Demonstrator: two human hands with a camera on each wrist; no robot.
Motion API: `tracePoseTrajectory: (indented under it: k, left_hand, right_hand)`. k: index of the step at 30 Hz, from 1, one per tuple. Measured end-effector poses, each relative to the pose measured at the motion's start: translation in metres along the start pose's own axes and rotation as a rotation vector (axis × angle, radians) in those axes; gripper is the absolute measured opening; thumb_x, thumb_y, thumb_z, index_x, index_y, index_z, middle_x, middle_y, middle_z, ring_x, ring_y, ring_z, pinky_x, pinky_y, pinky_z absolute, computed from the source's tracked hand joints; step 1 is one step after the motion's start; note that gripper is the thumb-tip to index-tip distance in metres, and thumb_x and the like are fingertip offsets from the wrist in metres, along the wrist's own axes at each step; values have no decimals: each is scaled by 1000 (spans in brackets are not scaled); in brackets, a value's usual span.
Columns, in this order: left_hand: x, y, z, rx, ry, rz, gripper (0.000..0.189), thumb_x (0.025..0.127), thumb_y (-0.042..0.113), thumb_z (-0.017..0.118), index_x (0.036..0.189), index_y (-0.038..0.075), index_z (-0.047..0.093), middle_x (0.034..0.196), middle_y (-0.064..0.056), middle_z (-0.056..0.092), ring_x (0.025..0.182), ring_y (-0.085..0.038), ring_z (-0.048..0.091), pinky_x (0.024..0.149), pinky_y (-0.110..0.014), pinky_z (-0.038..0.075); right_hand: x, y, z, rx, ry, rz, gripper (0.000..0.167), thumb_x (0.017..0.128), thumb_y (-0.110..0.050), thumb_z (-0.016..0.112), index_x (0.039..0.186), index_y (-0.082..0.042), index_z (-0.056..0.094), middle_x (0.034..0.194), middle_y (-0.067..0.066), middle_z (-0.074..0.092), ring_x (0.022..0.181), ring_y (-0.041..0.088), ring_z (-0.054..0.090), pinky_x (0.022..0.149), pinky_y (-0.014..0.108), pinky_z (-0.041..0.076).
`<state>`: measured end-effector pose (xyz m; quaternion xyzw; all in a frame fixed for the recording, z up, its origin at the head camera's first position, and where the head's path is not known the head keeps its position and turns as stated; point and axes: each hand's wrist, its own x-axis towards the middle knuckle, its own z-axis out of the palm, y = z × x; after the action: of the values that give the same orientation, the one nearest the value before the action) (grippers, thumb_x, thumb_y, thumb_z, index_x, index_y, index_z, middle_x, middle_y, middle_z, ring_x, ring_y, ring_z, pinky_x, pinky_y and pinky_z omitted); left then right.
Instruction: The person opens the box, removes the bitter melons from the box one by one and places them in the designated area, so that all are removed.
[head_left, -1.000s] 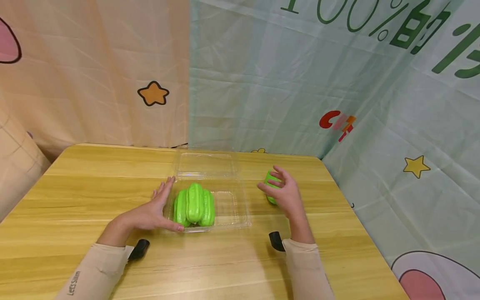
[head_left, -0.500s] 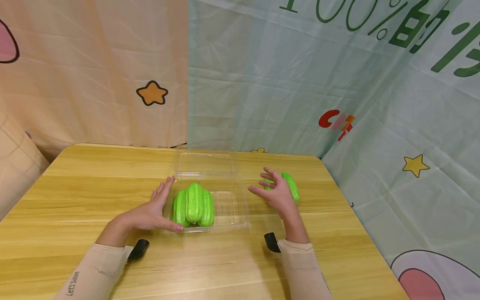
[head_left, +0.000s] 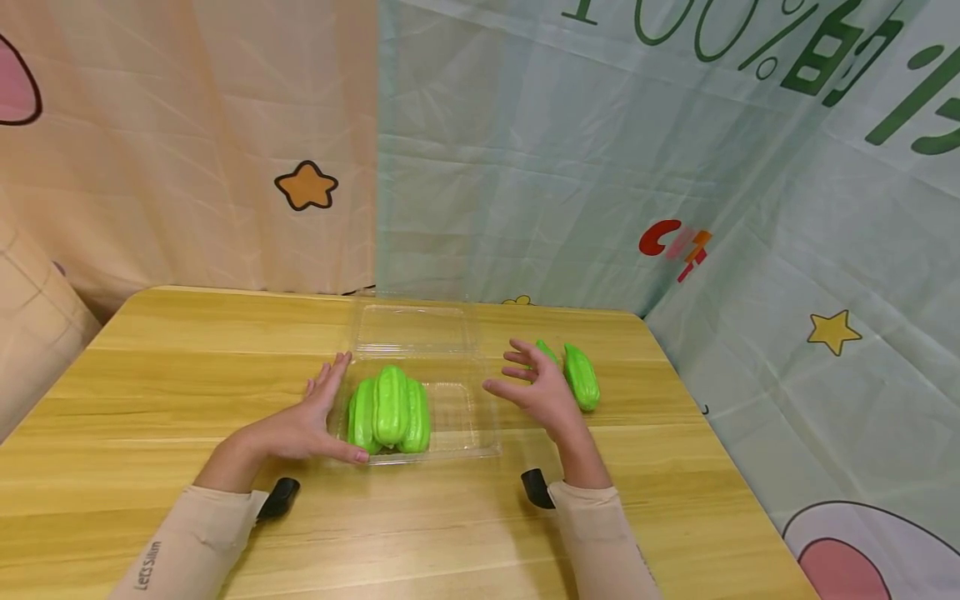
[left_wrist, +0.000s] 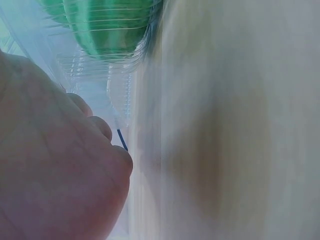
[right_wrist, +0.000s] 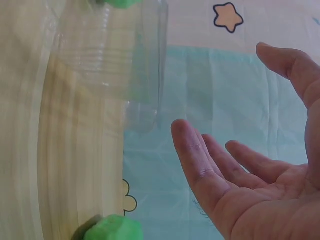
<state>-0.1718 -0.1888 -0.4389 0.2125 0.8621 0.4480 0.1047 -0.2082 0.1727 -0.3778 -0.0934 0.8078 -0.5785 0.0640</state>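
A clear plastic clamshell box lies with its lid folded back. In its left half sit several glossy green ridged vegetables, like gourds, one on top of the others. My left hand rests along the box's left side, fingers extended and thumb at the front left corner. My right hand hovers right of the box, holding nothing, thumb and fingers spread apart. Behind it lie two loose green vegetables: the right one shows whole, while the left one is mostly hidden by the hand.
The wooden table carries all of this. A printed fabric curtain hangs behind its far edge and along the right side. Black wrist mounts stick out from both sleeves.
My right hand has drifted left toward the box, uncovering the right loose vegetable and part of the other. My left hand and the box have not moved.
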Motion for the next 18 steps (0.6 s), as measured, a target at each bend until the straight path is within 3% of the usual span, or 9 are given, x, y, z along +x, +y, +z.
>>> tracePoseTrajectory:
  k: [18]
  left_hand:
    - [0,2,1,11,-9,-3,146,70,40,93,158,22,-22,162,-22,-23,142,-51,-26,104,-77,-10]
  right_hand:
    - [-1,-2,15,-24,-31,-18,84,83,-25,85,154,-15,41,145,15,51,127,29,55,96,50,51]
